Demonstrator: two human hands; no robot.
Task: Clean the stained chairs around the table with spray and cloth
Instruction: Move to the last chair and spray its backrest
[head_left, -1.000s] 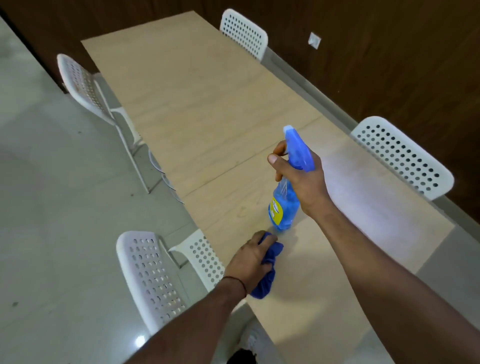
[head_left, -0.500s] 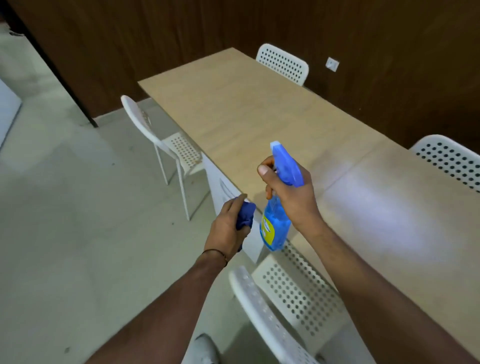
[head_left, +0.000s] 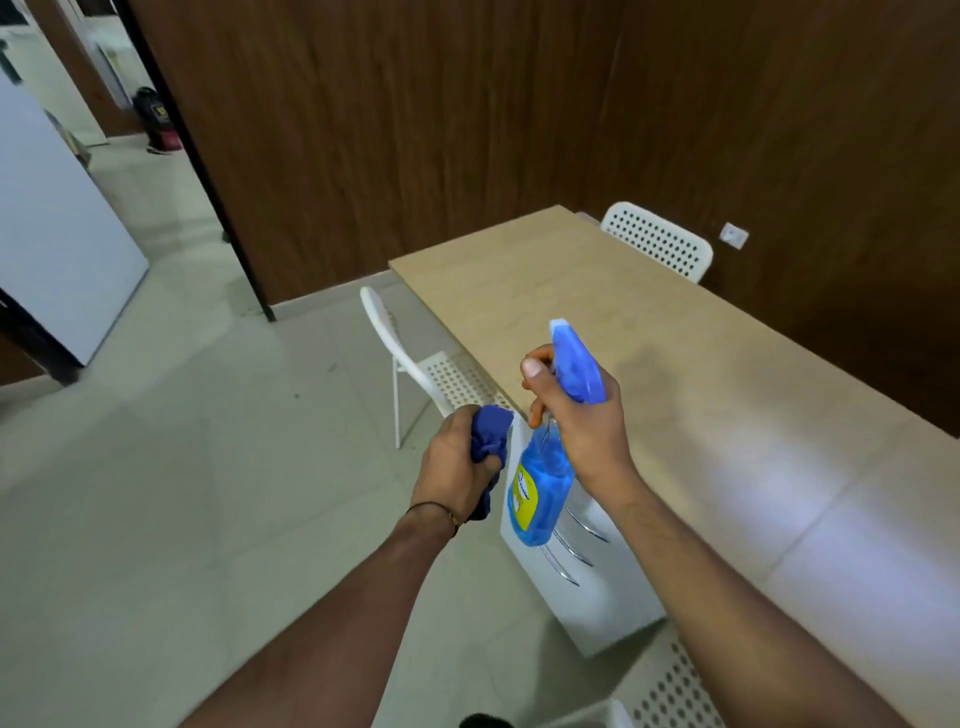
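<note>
Head view: right hand (head_left: 582, 431) fingers (head_left: 537, 410) curled round the spray bottle (head_left: 540, 493) neck, left hand (head_left: 452, 467) fingers clenched round bunched cloth (head_left: 491, 434).

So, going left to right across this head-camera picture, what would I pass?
White panel, left hand gripping the blue cloth, spray bottle, right hand holding it, far white chair, wall socket. The chair behind the hands overlaps them, so I leave it out.

Table (head_left: 675, 332): long light-wood top, beside the dark wood wall.
Floor (head_left: 182, 493): pale tiles; white chair (head_left: 457, 379) at table's left edge, second chair (head_left: 657, 241) at far side.
</note>
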